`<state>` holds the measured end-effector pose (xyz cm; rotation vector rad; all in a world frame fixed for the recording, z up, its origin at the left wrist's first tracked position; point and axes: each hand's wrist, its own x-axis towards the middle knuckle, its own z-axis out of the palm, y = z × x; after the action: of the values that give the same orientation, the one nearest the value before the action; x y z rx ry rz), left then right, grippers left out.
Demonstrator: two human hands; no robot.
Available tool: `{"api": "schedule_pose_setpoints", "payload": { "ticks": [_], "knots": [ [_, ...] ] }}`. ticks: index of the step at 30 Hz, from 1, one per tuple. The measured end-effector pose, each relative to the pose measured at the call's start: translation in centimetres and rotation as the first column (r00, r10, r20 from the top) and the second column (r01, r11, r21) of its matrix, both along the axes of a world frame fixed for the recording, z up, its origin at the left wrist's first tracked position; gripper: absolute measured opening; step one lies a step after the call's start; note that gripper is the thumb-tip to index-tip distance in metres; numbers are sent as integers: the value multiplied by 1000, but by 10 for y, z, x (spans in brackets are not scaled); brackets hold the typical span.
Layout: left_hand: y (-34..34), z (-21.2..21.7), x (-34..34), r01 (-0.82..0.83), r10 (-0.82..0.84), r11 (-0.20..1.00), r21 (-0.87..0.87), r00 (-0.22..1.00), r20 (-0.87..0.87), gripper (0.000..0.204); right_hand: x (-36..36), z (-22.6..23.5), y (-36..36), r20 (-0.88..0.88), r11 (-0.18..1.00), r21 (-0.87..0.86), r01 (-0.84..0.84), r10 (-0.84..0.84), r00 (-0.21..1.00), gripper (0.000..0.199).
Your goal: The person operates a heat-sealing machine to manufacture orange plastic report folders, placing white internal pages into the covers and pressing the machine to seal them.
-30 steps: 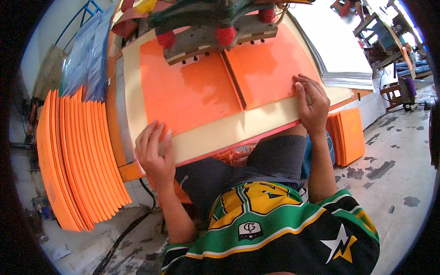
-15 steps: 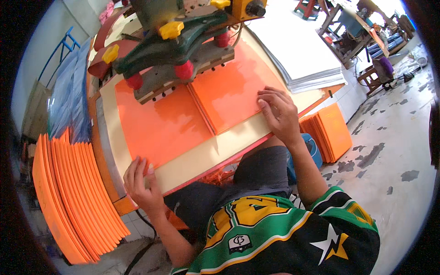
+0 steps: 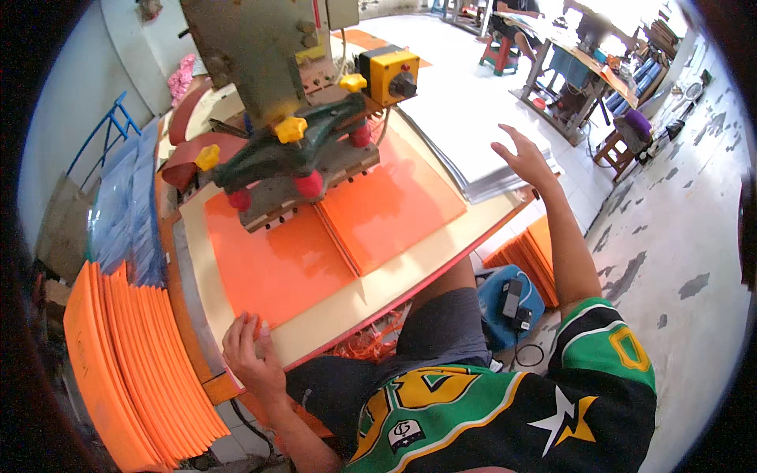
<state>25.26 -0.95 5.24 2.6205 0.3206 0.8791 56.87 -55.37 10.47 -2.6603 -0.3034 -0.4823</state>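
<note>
An orange plastic folder lies spread on a cream board, with a raised double seam down its middle. Over its far part stands a press head, dark green with yellow knobs and red collars, and a bar underneath. At the folder's near left corner rests my left hand, its fingers stretched out and touching the edge. My right hand is off the folder, raised over the stack of white sheets at the right. Its thumb and fingers are apart, with nothing in them.
Left of the table stands a long row of orange folders, with clear bluish plastic sheets behind. A yellow control box is on the press. More orange folders and a blue container are low at right. A person sits far back.
My right hand has left the folder's right edge and moved up and right, over the white stack. My left hand stays at the near left corner. The view has shifted a little.
</note>
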Motion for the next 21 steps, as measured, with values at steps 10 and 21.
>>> {"api": "schedule_pose_setpoints", "payload": {
  "ticks": [10, 21],
  "knots": [
    [0, 0, 0, 16, -16, 1000, 7, 999, 36, 31, -13, -15, -13, -132, 970, -221, -100, 72, 989, 82],
    [-2, -1, -2, -7, 7, 1000, 7, 1000, 18, 30, -35, 3, 3, -72, 957, -276, -85, 67, 995, 78]
  ]
}}
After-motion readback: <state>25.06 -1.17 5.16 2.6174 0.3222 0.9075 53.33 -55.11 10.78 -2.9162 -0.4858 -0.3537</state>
